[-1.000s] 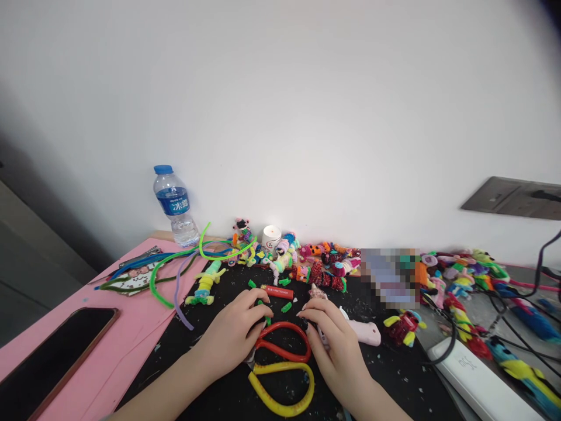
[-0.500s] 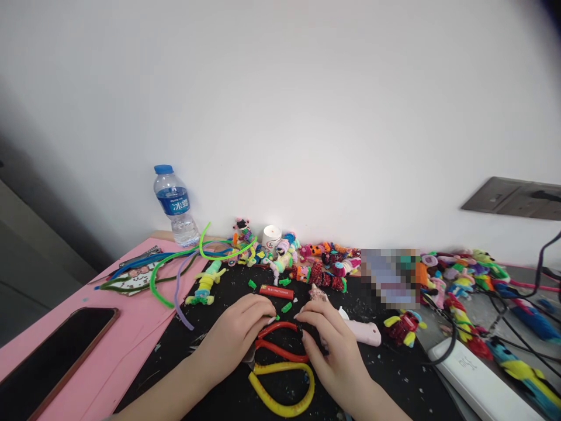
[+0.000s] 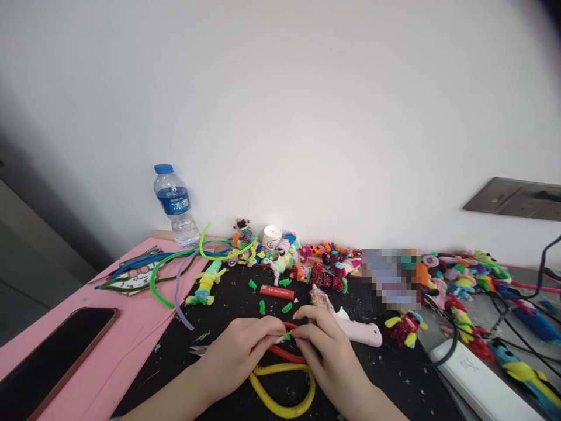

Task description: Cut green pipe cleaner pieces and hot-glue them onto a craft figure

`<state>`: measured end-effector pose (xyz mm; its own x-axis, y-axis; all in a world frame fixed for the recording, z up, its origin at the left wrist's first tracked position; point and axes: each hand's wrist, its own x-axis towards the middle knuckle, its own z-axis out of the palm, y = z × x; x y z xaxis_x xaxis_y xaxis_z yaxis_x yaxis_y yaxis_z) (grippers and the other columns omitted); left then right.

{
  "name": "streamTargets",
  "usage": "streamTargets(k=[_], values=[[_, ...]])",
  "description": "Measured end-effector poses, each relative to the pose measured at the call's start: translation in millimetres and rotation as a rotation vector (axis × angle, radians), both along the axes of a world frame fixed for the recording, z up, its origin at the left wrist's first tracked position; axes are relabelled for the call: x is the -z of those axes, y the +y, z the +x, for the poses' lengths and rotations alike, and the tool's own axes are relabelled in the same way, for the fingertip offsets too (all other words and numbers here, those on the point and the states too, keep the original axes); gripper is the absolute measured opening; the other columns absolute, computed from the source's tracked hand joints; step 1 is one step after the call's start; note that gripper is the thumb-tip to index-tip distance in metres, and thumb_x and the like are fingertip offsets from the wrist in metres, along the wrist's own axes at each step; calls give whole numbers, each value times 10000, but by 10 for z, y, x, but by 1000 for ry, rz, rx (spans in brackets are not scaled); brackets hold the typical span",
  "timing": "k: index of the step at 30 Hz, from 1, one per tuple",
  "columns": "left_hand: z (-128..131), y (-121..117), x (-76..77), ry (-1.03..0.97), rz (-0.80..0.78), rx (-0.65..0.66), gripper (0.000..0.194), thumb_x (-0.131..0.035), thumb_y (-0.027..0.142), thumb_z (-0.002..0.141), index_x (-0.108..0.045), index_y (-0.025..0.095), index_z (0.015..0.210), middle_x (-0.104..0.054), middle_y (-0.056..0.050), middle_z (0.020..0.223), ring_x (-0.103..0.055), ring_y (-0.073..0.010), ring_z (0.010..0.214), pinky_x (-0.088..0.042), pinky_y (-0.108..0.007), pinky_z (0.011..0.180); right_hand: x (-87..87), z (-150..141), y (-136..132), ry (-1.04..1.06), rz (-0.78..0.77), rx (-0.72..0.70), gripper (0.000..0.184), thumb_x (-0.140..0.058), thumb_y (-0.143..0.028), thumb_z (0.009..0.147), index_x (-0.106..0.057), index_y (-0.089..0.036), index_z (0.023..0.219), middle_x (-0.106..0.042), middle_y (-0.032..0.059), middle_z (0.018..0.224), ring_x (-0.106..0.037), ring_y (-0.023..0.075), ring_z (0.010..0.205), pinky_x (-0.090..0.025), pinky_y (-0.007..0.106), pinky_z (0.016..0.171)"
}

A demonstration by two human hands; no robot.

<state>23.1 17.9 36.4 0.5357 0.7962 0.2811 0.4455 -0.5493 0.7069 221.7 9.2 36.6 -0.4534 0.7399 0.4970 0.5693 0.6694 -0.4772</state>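
Note:
My left hand point(image 3: 252, 348) and my right hand point(image 3: 329, 345) meet over the black mat, fingertips nearly touching. Pinched between both sets of fingertips is a small green piece of pipe cleaner point(image 3: 287, 337). Right under them lie cutters with a yellow looped handle point(image 3: 283, 411) and a red looped handle point(image 3: 284, 353), partly covered by my fingers. A metal tip pokes out left of my left hand. Short green pipe cleaner pieces point(image 3: 287, 307) lie just beyond the fingers, beside a red lighter point(image 3: 277, 292). A pale pink glue gun point(image 3: 363, 332) is next to my right hand.
Fuzzy pipe cleaner figures point(image 3: 326, 276) line the wall. Loose pipe cleaners point(image 3: 163, 294) and a phone point(image 3: 56, 362) lie on pink sheet at left. A water bottle point(image 3: 173, 202) stands behind. At right are a white power bank point(image 3: 477, 380) and black cables point(image 3: 451, 327).
Both hands have come closer together and slightly nearer to me. The green piece at the left fingertips is now between both hands. Another green piece, beyond my left hand, now shows.

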Motion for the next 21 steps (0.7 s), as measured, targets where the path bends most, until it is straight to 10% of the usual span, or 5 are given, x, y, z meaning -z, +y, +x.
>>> streamTargets(k=[21], values=[[33,-38,-35,-169,-157,-10,234,-466,167,876,-454,247,1096,-715,49,845,-661,-109,781,-472,-176,755,-10,-27,-28,14,-88,-42,172,-455,-72,832,-567,-199,863,-510,78,1034,-530,181,881,-468,318,766]])
